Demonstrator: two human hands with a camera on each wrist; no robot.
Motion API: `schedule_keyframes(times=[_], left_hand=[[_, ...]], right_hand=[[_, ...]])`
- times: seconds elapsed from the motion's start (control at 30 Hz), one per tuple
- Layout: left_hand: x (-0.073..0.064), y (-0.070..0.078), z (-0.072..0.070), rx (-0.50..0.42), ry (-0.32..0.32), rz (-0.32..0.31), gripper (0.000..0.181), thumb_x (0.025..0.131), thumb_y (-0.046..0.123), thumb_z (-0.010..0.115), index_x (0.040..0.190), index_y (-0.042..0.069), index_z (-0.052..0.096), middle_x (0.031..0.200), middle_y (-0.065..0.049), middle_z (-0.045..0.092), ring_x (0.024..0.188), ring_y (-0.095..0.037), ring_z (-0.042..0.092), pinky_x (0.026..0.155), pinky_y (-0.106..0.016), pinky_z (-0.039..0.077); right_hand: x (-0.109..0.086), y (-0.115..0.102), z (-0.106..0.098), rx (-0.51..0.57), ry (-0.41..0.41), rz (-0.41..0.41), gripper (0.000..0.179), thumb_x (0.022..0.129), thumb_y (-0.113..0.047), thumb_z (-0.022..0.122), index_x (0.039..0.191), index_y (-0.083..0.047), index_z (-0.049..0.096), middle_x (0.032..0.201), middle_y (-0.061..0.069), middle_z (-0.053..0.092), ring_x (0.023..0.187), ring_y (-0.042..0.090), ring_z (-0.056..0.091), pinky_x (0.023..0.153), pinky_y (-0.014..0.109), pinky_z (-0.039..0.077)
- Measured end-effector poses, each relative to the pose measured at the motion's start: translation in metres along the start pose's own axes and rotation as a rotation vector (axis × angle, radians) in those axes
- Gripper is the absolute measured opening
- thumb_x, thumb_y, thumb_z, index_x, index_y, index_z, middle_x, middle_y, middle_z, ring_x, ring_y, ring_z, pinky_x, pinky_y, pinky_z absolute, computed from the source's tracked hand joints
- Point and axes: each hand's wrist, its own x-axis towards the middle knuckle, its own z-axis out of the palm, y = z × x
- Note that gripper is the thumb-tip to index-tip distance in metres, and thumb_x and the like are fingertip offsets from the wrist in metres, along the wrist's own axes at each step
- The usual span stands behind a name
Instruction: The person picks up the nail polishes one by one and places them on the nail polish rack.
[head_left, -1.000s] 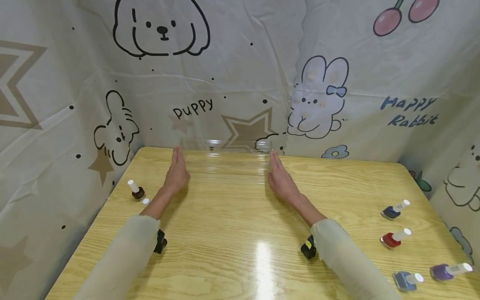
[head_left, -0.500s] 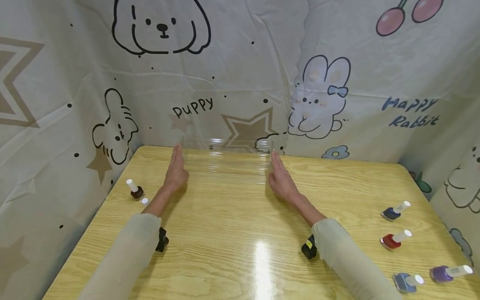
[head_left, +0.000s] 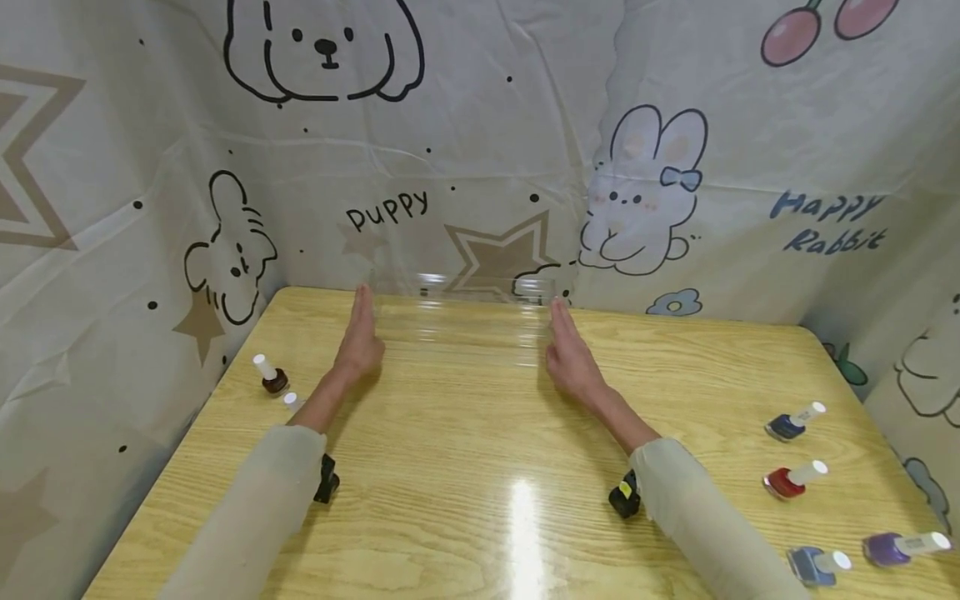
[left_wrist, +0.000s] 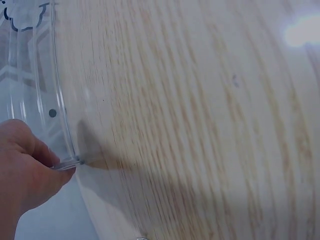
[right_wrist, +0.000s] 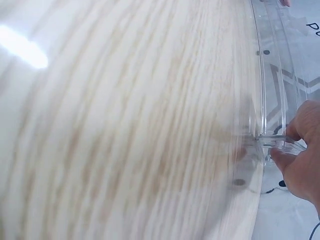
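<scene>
Wooden table: it's filling the lower half of my head view.
Clear rack: sitting by the far table edge, between the left hand and right hand; I'm not able to tell if it's touching the wood.
Rack handling: imo both ends want to be staying level under an equal, light squeeze, since thin plastic like that is probably flexing otherwise.
Left hand: pinching the rack's left end.
Right hand: pinching the right end.
Head vs wrist cams: up top I'm not making out either pinch; the wrist cams are showing both.
Nail polish bottles: head cam's catching two left, four right; right wrist cam's showing none.
</scene>
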Motion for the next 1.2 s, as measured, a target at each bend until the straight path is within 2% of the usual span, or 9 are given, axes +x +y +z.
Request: schedule_keyframes(times=[0.27,0.57,0.9,1.2], left_hand=[[0.002,0.004,0.007,-0.034,-0.025,0.056,0.097,0.074,-0.027,0.035,0.155,-0.004,-0.011,0.164,-0.022,-0.011,0.15,-0.032,-0.01,0.119,-0.038,-0.005],[0.0,0.015,0.018,-0.104,-0.049,0.111,0.093,0.074,-0.027,0.033,0.155,-0.007,-0.008,0.163,-0.024,-0.01,0.149,-0.036,-0.008,0.119,-0.041,-0.005],[-0.003,0.03,0.03,-0.129,-0.045,0.133,0.09,0.073,-0.026,0.033,0.154,-0.01,-0.003,0.163,-0.026,-0.005,0.149,-0.038,-0.004,0.119,-0.041,-0.003],[-0.005,0.046,0.042,-0.179,-0.053,0.119,0.092,0.075,-0.027,0.033,0.156,-0.006,-0.004,0.164,-0.022,-0.005,0.15,-0.034,-0.005,0.119,-0.039,-0.003]], right_hand=[[-0.008,0.012,-0.009,0.041,0.011,0.01,0.076,0.09,0.014,0.041,0.156,0.007,0.005,0.163,0.025,0.006,0.15,0.036,0.007,0.12,0.042,0.008],[-0.018,0.023,-0.023,0.086,0.01,0.076,0.079,0.09,0.013,0.042,0.159,0.0,0.006,0.164,0.021,0.006,0.15,0.029,0.006,0.12,0.043,0.01],[-0.028,0.031,-0.036,0.087,0.033,0.094,0.08,0.088,0.014,0.042,0.158,0.002,0.007,0.164,0.022,0.007,0.15,0.032,0.009,0.12,0.043,0.01],[-0.038,0.041,-0.049,0.089,0.042,0.113,0.079,0.089,0.015,0.042,0.158,0.002,0.007,0.164,0.023,0.008,0.15,0.033,0.009,0.119,0.046,0.011]])
